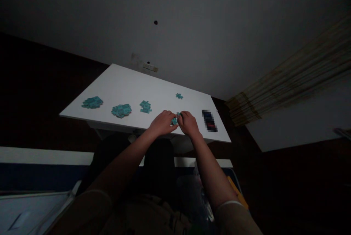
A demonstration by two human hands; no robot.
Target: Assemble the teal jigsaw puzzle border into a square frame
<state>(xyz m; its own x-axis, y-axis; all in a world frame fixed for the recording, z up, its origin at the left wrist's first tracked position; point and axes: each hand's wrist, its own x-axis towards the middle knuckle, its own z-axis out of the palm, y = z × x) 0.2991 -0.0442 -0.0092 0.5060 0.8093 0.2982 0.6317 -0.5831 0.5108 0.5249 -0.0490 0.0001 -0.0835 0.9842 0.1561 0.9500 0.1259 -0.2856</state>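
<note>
Near the front edge of the white table (131,81), my two hands meet over teal jigsaw puzzle pieces (174,121). My left hand (164,121) curves round them from the left, its thumb and fingers closed on the pieces. From the right, my right hand (188,123) pinches a puzzle piece at its fingertips. Fingers cover much of these pieces, so whether they are joined cannot be made out. A small group of pieces (145,106) lies left of my hands, and a single puzzle piece (179,96) lies beyond them.
Two heaped piles of teal pieces, one at the far left (92,102) and one nearer (121,110), rest on the table. A dark, pixelated object (210,121) lies at the right end. Behind the table stands a wall (192,37) with a socket (150,67).
</note>
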